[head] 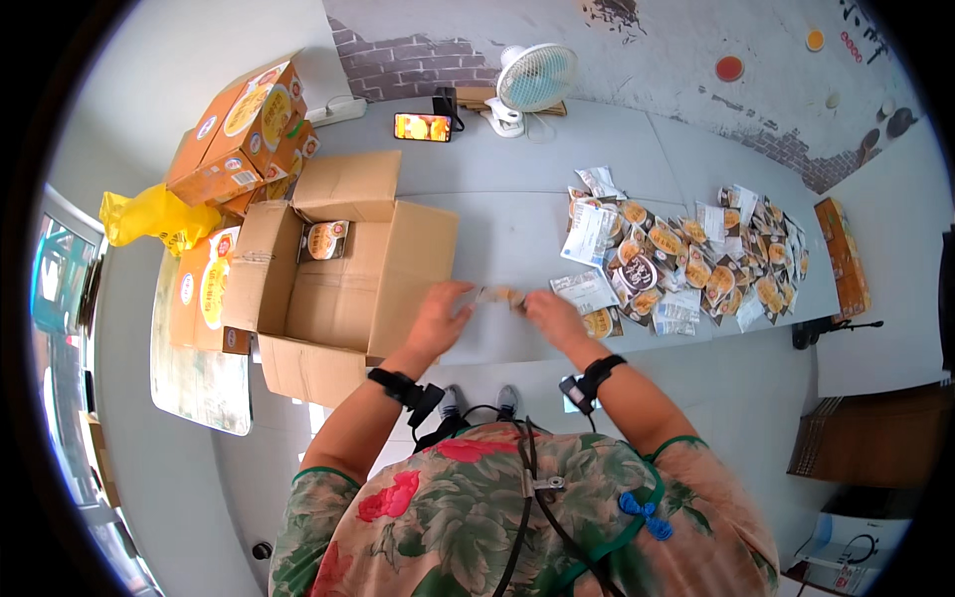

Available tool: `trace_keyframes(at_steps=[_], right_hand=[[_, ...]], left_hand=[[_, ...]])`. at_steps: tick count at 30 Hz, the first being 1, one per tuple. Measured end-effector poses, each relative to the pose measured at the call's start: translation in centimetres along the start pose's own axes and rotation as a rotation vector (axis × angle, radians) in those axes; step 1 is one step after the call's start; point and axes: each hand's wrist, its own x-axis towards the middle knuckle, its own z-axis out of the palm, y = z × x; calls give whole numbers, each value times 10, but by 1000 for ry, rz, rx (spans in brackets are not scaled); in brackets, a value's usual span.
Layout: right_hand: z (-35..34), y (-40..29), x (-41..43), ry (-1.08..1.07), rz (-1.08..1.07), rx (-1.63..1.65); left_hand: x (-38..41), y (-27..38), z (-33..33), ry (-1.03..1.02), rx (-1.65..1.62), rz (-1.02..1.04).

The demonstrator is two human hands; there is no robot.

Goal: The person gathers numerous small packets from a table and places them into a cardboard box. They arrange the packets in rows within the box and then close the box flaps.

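Observation:
A small food packet point(501, 295), blurred and seen nearly edge-on, is just above the grey table between my hands. My right hand point(556, 317) pinches its right end. At its left end, my left hand point(439, 319) has thumb and fingers apart; whether the fingertips touch the packet, I cannot tell. An open cardboard box point(336, 298) stands beside my left hand, flaps spread. Inside, one printed packet point(324, 240) leans in the far left corner. To the right of my right hand lies a loose heap of similar packets point(664, 237), some with their white printed backs up.
Orange printed cartons point(242, 123) are stacked at the back left, with a yellow plastic bag point(157, 216) on them. A lit phone point(422, 127) and a white clip fan point(533, 82) stand at the table's back. Another orange carton point(843, 257) is beyond the right end.

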Motion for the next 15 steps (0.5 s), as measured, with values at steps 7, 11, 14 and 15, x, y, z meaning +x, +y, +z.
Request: trace_keyframes(at_steps=[7, 11, 14, 15], right_hand=[[17, 7, -52, -114, -48, -127], [0, -6, -38, -28, 40, 2], [-1, -22, -18, -6, 18, 79], [4, -25, -14, -20, -13, 30]], left_hand=[[5, -9, 76, -453, 605, 363], [3, -12, 96, -465, 666, 394], [9, -5, 105, -614, 683, 325], [8, -10, 111, -550, 645, 352]])
